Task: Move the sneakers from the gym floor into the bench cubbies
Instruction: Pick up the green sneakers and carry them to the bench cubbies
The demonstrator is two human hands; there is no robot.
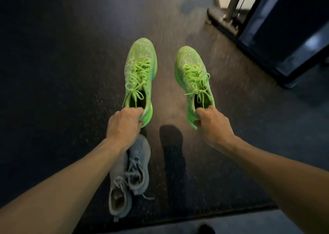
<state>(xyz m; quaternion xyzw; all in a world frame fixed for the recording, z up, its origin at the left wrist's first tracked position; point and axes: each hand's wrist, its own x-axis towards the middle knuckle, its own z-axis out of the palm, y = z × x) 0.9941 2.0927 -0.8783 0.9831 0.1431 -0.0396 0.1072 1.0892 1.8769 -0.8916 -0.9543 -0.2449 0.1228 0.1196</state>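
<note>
I hold two bright green sneakers above the dark gym floor, toes pointing away from me. My left hand (122,126) grips the heel of the left green sneaker (139,69). My right hand (211,125) grips the heel collar of the right green sneaker (193,71). Below my left forearm a pair of grey sneakers (130,175) lies on the floor, partly hidden by my arm. No bench or cubby is in view.
A black machine base (277,43) with a metal post (234,0) stands at the upper right. Dark speckled rubber floor (53,73) spreads to the left and ahead. A lighter floor strip (240,223) runs along the bottom edge.
</note>
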